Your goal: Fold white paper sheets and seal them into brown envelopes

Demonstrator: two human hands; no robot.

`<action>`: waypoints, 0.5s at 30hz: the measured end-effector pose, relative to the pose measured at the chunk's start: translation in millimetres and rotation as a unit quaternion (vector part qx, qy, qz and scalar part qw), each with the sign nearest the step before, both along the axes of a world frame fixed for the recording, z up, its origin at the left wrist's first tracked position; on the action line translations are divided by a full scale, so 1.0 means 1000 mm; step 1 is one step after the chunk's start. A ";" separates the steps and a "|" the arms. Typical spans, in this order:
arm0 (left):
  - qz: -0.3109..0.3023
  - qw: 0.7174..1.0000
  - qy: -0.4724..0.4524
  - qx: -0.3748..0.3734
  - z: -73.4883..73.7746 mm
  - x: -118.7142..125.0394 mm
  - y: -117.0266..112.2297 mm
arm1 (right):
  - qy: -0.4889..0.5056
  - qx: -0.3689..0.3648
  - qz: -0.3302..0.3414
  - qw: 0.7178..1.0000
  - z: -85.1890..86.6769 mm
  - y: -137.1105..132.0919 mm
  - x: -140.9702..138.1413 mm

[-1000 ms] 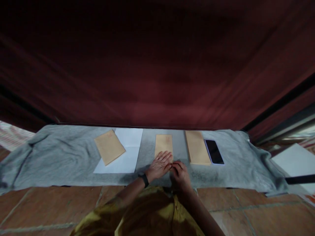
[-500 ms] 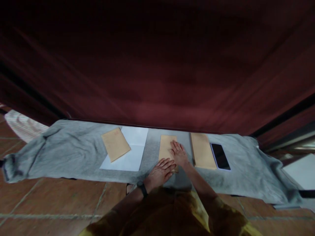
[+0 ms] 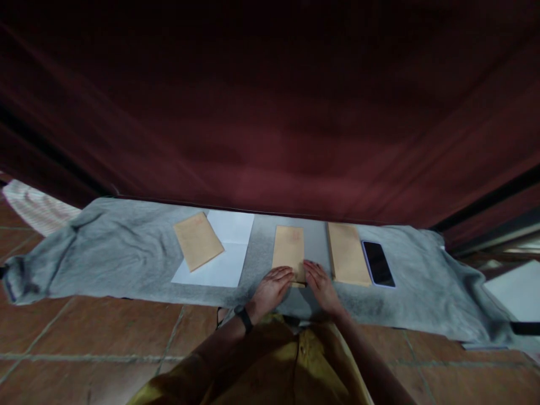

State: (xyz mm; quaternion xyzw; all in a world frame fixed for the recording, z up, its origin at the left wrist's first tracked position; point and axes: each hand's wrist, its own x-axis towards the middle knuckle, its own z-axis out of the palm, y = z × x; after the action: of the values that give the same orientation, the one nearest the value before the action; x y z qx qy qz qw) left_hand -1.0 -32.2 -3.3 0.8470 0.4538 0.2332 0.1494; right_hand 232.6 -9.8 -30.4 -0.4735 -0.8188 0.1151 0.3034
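A brown paper envelope point(image 3: 288, 246) lies on the grey cloth in front of me, with faint reddish marks near its far right corner. The fingers of my left hand point(image 3: 273, 286), stretched out and close together, rest on its near left part. Beside its near right edge lies my right hand point(image 3: 321, 286), fingers extended and fingertips touching the edge. Between the hands the envelope's near end looks folded or layered. My thumbs are hard to make out.
Left on the grey cloth point(image 3: 126, 253), another brown envelope point(image 3: 199, 242) overlaps a creased white sheet point(image 3: 234, 256). Right are a stack of brown envelopes point(image 3: 349, 253) and a dark-screened phone point(image 3: 378, 264). A dark red upright surface point(image 3: 270, 169) rises behind.
My right hand has slid off the envelope's middle, toward me and to its near right edge. My left hand has shifted slightly left. More of the envelope shows.
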 end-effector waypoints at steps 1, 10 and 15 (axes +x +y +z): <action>0.001 1.000 -0.004 -0.003 0.001 0.001 0.000 | 0.016 0.004 -0.012 1.000 0.002 -0.011 0.001; 0.023 1.000 0.003 -0.007 0.001 0.003 0.001 | -0.065 0.013 0.059 0.996 0.019 -0.074 -0.029; 0.080 0.997 0.020 -0.009 -0.004 0.007 -0.006 | -0.091 0.001 0.030 0.995 0.014 -0.073 -0.029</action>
State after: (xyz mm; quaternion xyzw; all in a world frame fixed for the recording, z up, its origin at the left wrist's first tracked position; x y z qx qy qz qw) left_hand 6.3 -38.5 -7.8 0.8112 0.5251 0.2228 0.1288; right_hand 203.7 -82.7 -16.4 -0.4567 -0.8571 0.0797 0.2244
